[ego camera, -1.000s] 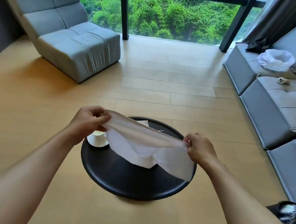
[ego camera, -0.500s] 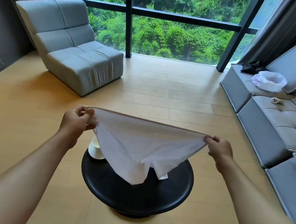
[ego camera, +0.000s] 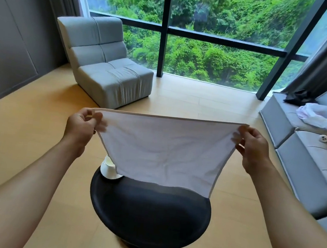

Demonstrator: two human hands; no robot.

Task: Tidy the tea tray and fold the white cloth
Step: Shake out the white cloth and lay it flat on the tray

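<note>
White cloth (ego camera: 163, 154) hangs spread out in the air above the round black table (ego camera: 148, 217), its top edge pulled straight and level between the person's two hands. The left hand (ego camera: 82, 128) is closed on the top left corner, pinching it between thumb and fingers, and the right hand (ego camera: 254, 148) pinches the top right corner the same way. The cloth narrows downward, and its bottom edge hangs just over the far part of the table; whether it touches the tabletop is hard to tell from this angle. A white cup (ego camera: 110, 168) stands at the far left edge of the table, partly hidden behind the cloth's lower left corner. The table rests on a light wooden floor (ego camera: 17, 128). On the far left, near a big window (ego camera: 208, 37) full of green trees, sits a grey armchair (ego camera: 106, 63). Along the right runs a grey sofa (ego camera: 306, 159), with a white plastic bag (ego camera: 319, 115) lying on its far cushion.
</note>
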